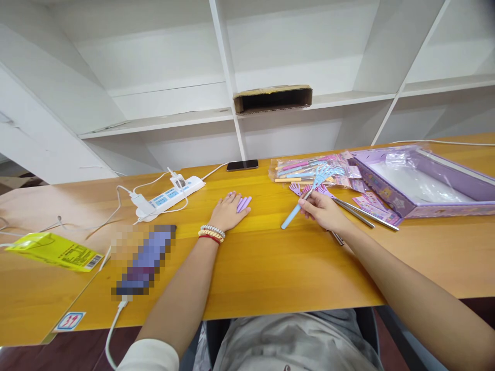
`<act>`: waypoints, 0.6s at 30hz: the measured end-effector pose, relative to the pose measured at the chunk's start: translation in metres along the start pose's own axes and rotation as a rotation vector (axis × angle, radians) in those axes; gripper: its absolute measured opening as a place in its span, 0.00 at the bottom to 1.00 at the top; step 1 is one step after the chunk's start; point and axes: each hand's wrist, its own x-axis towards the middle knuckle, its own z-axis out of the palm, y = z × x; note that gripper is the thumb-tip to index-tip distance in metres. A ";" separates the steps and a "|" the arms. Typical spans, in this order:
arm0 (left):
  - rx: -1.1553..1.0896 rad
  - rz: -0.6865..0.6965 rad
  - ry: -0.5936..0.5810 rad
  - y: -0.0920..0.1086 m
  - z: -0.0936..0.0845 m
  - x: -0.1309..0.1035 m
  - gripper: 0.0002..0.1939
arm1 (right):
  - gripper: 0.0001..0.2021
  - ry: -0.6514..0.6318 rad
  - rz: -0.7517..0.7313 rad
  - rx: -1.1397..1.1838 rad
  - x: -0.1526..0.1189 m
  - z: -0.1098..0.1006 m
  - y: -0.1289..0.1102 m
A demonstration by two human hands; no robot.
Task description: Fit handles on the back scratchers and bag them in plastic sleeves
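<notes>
One left hand (228,212) lies palm down on the one counter (266,278), its fingers stretched out and slightly apart, touching a small group of purple handles (243,204); they overlap, so their exact number is unclear. Three bands (211,233) circle that wrist: one grey, one cream, one red.

One right hand (323,208) has its fingers clamped on one blue scratcher (291,216), tilted, with its claw head up over the packets and its handle end toward the middle of the counter.

Just behind the right hand are purple and pink claw heads (294,188), at least three. Two long metal rods (381,219) reach out to its right, and two more rod ends (337,238) show below the wrist. Several clear packets (296,166), too overlapped to count, lie beside one purple box (433,210) holding clear plastic wrap (444,190).

To the left are one white power strip (174,195), one yellow pouch (58,252) and one blurred phone (149,260) with one cable plugged in. A second, black phone (242,165) lies at the back edge.
</notes>
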 end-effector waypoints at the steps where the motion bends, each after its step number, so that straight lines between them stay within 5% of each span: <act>1: -0.013 -0.008 0.018 0.000 -0.002 -0.001 0.37 | 0.15 0.001 0.002 0.001 0.000 0.000 0.000; 5: -0.086 -0.037 0.112 -0.002 -0.010 -0.005 0.37 | 0.16 0.004 -0.002 -0.004 0.000 -0.001 -0.001; 13: -0.167 -0.312 0.323 -0.024 -0.025 -0.009 0.13 | 0.18 -0.007 0.070 0.065 -0.001 -0.002 -0.004; 18: -0.130 -0.180 0.243 -0.008 -0.024 -0.014 0.12 | 0.19 -0.012 0.092 0.143 0.001 -0.001 -0.003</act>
